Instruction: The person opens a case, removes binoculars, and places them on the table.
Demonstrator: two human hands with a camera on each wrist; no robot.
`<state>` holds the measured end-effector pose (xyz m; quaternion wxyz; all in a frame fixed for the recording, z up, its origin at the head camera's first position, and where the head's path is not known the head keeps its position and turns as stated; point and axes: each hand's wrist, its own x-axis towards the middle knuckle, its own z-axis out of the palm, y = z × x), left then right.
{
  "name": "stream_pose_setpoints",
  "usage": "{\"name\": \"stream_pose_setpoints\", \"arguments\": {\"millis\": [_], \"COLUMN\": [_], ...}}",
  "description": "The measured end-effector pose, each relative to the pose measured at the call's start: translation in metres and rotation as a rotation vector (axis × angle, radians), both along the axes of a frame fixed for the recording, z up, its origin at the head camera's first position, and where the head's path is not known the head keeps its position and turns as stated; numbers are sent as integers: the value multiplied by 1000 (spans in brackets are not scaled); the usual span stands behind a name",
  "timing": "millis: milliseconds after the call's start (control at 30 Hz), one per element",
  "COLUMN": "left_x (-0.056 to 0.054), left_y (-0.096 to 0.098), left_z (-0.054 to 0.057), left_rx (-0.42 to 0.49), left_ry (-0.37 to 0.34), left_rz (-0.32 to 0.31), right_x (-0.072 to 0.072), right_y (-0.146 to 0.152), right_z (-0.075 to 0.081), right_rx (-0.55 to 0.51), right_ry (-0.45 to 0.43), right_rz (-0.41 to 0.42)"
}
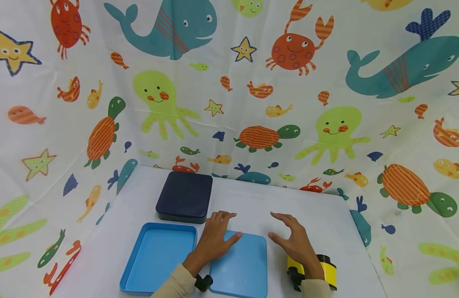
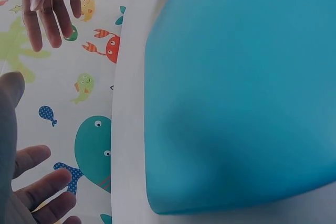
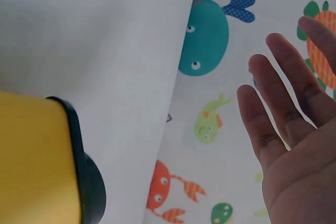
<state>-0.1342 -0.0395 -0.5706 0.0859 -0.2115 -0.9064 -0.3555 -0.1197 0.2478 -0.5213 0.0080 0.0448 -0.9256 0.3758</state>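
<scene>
Blue tray (image 1: 166, 252), floor showing, lies beside a blue panel (image 1: 240, 267), grip wide on both hands (image 1: 214, 239) (image 1: 296, 243).

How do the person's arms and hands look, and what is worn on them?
The left hand and right hand are bare, without gloves. The left sleeve and right sleeve are plain beige where visible, ending short of the hands. A small black device sits beside the left sleeve's end; a similar black piece shows near the right one, though its attachment is unclear.
</scene>
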Motion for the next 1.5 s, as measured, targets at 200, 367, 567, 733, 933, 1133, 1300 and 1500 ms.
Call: {"name": "stream_pose_setpoints", "arguments": {"millis": [200,367,567,733,933,1133,1300,1500], "left_x": [-2,-5,-7,-9,-13,-18,-21,-23], "left_y": [-6,-12,-19,-24,-30,-39,-48,-56], "left_z": [2,4,8,11,15,11,13,15], "left_rx": [-8,-25,-17,-29,-24,-37,-42,-66], "left_ry": [16,8,-2,-5,17,37,55,78], "left_rz": [18,35,40,56,78,98,121,150], "right_x": [-6,-11,-16,-21,-28,-34,-39,-44], "right_y": [-9,-19,-32,-43,-56,-68,-77,-87], "right_z": [1,1,2,2,4,6,7,7], "right_rx": [-11,-14,-34,-54,-97,-127,-133,-121], "right_ry": [10,50,73,96,117,106,106,116], "right_rz": [5,12,29,53,73,84,86,83]}}
